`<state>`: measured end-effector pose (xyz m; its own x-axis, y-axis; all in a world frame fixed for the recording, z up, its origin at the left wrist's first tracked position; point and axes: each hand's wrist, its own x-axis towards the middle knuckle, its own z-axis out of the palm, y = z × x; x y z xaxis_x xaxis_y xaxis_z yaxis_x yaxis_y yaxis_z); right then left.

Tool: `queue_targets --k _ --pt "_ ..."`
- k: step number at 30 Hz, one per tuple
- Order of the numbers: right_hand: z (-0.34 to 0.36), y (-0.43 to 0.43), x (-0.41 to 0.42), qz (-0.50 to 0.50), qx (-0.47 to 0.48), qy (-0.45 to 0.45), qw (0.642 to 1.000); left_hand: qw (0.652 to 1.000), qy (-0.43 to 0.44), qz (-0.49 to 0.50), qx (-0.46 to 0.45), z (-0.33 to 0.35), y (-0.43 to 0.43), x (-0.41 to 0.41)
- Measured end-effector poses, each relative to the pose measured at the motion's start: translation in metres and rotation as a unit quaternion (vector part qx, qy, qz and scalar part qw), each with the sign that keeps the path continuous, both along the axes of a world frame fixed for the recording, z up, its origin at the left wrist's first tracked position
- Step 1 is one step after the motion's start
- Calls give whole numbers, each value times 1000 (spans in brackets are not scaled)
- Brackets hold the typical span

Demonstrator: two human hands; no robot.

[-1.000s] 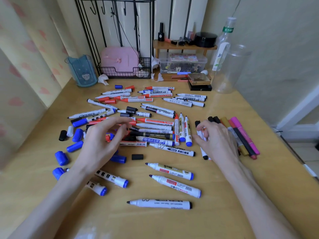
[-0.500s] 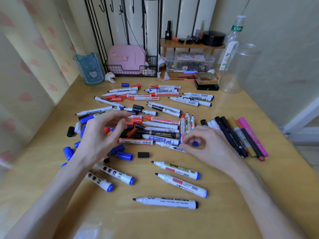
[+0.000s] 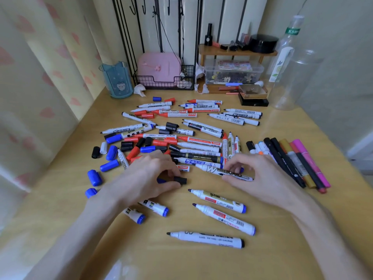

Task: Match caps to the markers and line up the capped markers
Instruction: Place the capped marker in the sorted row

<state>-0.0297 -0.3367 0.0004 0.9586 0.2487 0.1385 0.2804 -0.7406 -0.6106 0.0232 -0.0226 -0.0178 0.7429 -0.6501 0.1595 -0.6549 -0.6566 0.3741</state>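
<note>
— How far along?
— Early. The left hand (image 3: 145,178), grip narrow, pinches a black cap (image 3: 181,180); the right hand (image 3: 260,178) pinches a marker (image 3: 212,169).
— Anything done?
— Only the capped row (image 3: 298,164) right of that grip. An uncapped pile (image 3: 199,146) lies beyond both grips, blue caps (image 3: 110,165) to the left.

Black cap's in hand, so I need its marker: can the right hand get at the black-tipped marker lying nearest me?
Probably, but not straight away. The nearest marker lies alone on bare table with nothing across it, but the right hand has its grip on a whiteboard marker.
</note>
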Motion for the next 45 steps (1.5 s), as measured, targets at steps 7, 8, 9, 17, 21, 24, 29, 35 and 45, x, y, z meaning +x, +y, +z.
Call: queue_targets --k 7,8,9,17,21,24,29,35,45 --pt "6 5 -2 12 36 -26 999 987 58 47 -142 8 -2 -2" --pt "6 5 -2 13 35 -27 999 985 63 49 -151 9 -2 -2" --pt "7 6 -2 13 32 -27 999 984 66 51 -159 9 -3 -3" --pt "3 10 -1 17 13 -51 998 980 71 58 -175 11 -4 -6" --pt "-1 13 2 28 10 -58 998 982 42 65 -174 12 -6 -7" --pt "-4 17 2 27 25 -56 998 982 34 64 -173 10 -8 -7" --pt "-14 25 2 15 41 -57 997 982 40 64 -176 2 -15 -8" --pt "-23 32 5 12 34 -122 992 988 5 65 -139 -2 -17 -6" --pt "-28 36 8 7 31 -231 972 984 -46 69 -156 -5 -25 -11"
